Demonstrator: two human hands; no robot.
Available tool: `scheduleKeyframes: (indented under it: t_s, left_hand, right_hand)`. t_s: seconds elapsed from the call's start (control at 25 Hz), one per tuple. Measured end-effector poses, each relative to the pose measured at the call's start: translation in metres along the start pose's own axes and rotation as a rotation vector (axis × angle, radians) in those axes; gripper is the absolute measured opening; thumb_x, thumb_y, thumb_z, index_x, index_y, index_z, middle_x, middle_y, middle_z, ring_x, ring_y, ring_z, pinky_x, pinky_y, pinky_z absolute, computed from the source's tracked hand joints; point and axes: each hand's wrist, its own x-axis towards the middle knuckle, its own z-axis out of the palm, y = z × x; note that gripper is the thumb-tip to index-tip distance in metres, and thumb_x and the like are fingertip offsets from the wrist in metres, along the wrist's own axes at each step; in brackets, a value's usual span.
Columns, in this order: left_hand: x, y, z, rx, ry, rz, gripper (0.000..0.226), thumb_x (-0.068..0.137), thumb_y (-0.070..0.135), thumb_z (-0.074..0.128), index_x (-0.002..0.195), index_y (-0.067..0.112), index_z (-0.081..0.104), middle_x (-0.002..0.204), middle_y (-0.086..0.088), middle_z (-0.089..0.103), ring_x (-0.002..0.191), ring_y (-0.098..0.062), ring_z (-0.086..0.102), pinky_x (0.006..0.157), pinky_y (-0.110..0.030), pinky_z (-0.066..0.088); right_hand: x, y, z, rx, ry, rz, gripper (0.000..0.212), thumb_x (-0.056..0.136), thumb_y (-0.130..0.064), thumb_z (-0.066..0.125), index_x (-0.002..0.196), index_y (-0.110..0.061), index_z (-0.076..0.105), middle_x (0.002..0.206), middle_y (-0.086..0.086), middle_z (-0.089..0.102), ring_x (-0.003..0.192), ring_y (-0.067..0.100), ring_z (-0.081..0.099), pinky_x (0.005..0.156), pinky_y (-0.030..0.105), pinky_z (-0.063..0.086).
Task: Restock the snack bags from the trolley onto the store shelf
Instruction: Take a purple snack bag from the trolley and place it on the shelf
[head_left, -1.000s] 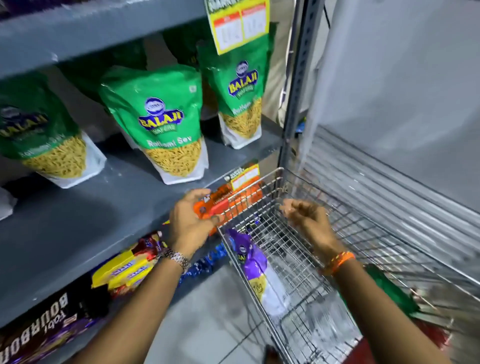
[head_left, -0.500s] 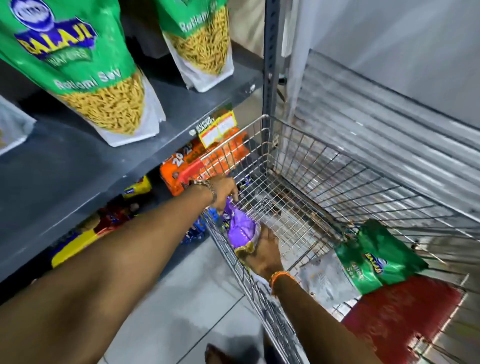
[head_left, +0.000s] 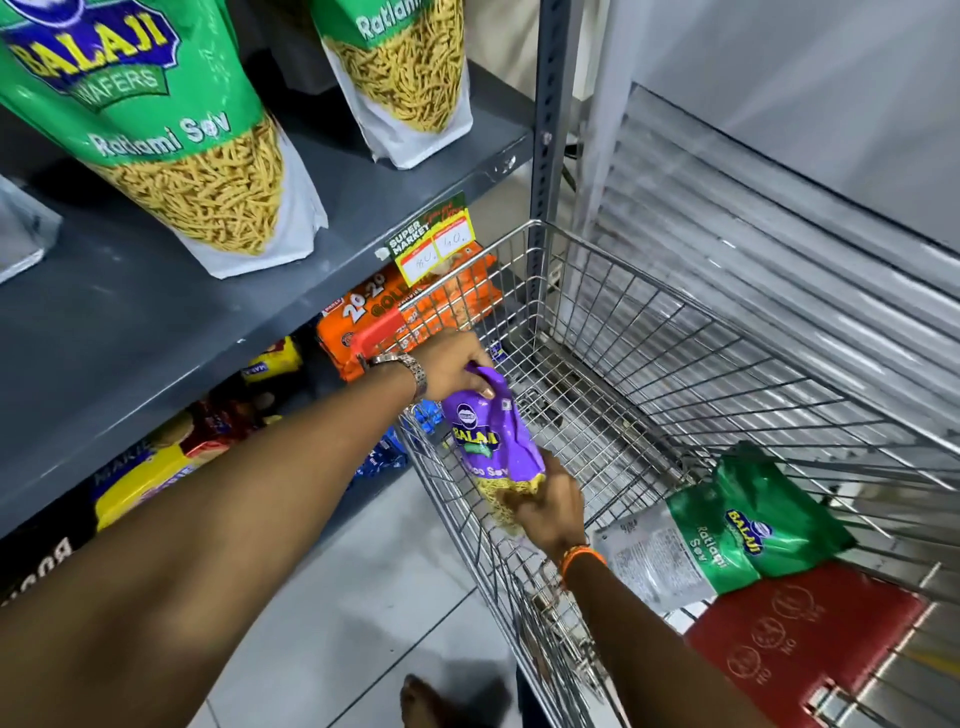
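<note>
A purple Balaji snack bag (head_left: 491, 436) stands against the near-left wall inside the wire trolley (head_left: 644, 332). My left hand (head_left: 452, 366) pinches the bag's top edge. My right hand (head_left: 550, 506) grips its lower end, where the yellow sev shows. A green Balaji Ratlami Sev bag (head_left: 737, 530) lies flat in the trolley to the right, partly on a red plastic flap (head_left: 795, 634). Two green Ratlami Sev bags (head_left: 171, 140) (head_left: 405, 73) stand upright on the grey shelf (head_left: 130, 322) at the upper left.
Below the grey shelf sit orange 20-20 biscuit packs (head_left: 395, 317) and yellow and red biscuit packs (head_left: 156, 473). A price tag (head_left: 431, 241) hangs on the shelf edge. The shelf's upright post (head_left: 550, 114) stands just behind the trolley. A corrugated shutter (head_left: 779, 218) is to the right.
The view dropped from the shelf to the trolley. Both hands went down inside it and closed on the purple bag, the left at its top, the right at its bottom.
</note>
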Motion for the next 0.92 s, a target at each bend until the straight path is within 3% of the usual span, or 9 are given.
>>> scheduleKeyframes:
  t_s: [0.12,0.24,0.36,0.4,0.48,0.6,0.72,0.92]
  left_hand:
    - [-0.007,0.009,-0.017,-0.169,0.113,0.032,0.023,0.078,0.034,0.081,0.096,0.019,0.079,0.09,-0.004,0.078,0.087,-0.024,0.072,0.079,-0.042,0.059]
    - [-0.023,0.017,-0.038,-0.492,0.42,0.038,0.038,0.069,0.036,0.086,0.103,0.028,0.073,0.11,-0.003,0.074,0.107,-0.021,0.069,0.096,-0.045,0.056]
    - [-0.053,0.035,-0.05,-0.893,0.751,0.039,0.066,0.067,0.006,0.088,0.125,0.013,0.059,0.126,0.003,0.063,0.107,0.002,0.064,0.088,-0.022,0.056]
    - [-0.064,0.044,-0.053,-1.011,0.772,0.031,0.069,0.069,-0.002,0.084,0.13,0.004,0.054,0.128,-0.001,0.062,0.105,0.003,0.063,0.087,-0.016,0.053]
    - [-0.082,0.056,-0.051,-1.171,0.669,0.062,0.058,0.077,-0.007,0.077,0.131,-0.003,0.055,0.124,-0.005,0.067,0.1,-0.001,0.066,0.09,-0.017,0.051]
    - [-0.11,0.064,-0.051,-1.371,0.538,0.139,0.031,0.078,0.007,0.076,0.108,0.012,0.071,0.104,0.003,0.078,0.094,-0.007,0.071,0.088,-0.024,0.056]
    - [-0.138,0.066,-0.065,-1.525,0.648,0.118,0.028,0.072,0.026,0.082,0.098,0.018,0.076,0.102,-0.001,0.078,0.095,-0.015,0.071,0.091,-0.034,0.055]
    - [-0.211,0.042,-0.081,-1.603,0.967,0.109,0.022,0.079,0.023,0.075,0.096,0.009,0.073,0.092,-0.002,0.08,0.084,-0.012,0.072,0.085,-0.031,0.059]
  right_hand:
    - [0.004,-0.017,-0.035,0.271,-0.114,0.003,0.062,0.059,-0.015,0.091,0.115,-0.023,0.064,0.097,0.001,0.078,0.091,0.021,0.075,0.073,0.038,0.063]
    - [0.0,-0.05,-0.075,0.54,-0.162,-0.026,0.05,0.064,0.014,0.081,0.11,0.0,0.066,0.096,0.006,0.079,0.088,0.024,0.076,0.069,0.027,0.061]
    - [-0.009,-0.08,-0.112,0.654,-0.16,-0.128,0.046,0.063,0.013,0.08,0.106,0.004,0.067,0.09,0.009,0.079,0.077,0.028,0.073,0.072,0.038,0.059]
    - [-0.012,-0.091,-0.121,0.696,-0.188,-0.17,0.047,0.063,0.013,0.08,0.108,0.004,0.068,0.095,0.015,0.078,0.081,0.033,0.071,0.078,0.047,0.058]
    - [-0.02,-0.115,-0.135,0.78,-0.266,-0.236,0.048,0.065,0.017,0.076,0.11,0.0,0.069,0.102,0.021,0.075,0.088,0.038,0.069,0.084,0.054,0.055]
    - [-0.037,-0.157,-0.145,0.827,-0.394,-0.312,0.051,0.066,0.019,0.069,0.114,0.001,0.067,0.106,0.019,0.075,0.092,0.033,0.072,0.086,0.049,0.057]
    - [-0.049,-0.196,-0.14,0.806,-0.476,-0.36,0.06,0.065,0.019,0.07,0.123,0.007,0.057,0.11,0.019,0.074,0.095,0.032,0.072,0.087,0.049,0.057]
    - [-0.067,-0.259,-0.089,0.684,-0.591,-0.427,0.058,0.062,0.016,0.074,0.117,-0.002,0.065,0.109,0.017,0.075,0.096,0.031,0.072,0.089,0.05,0.056]
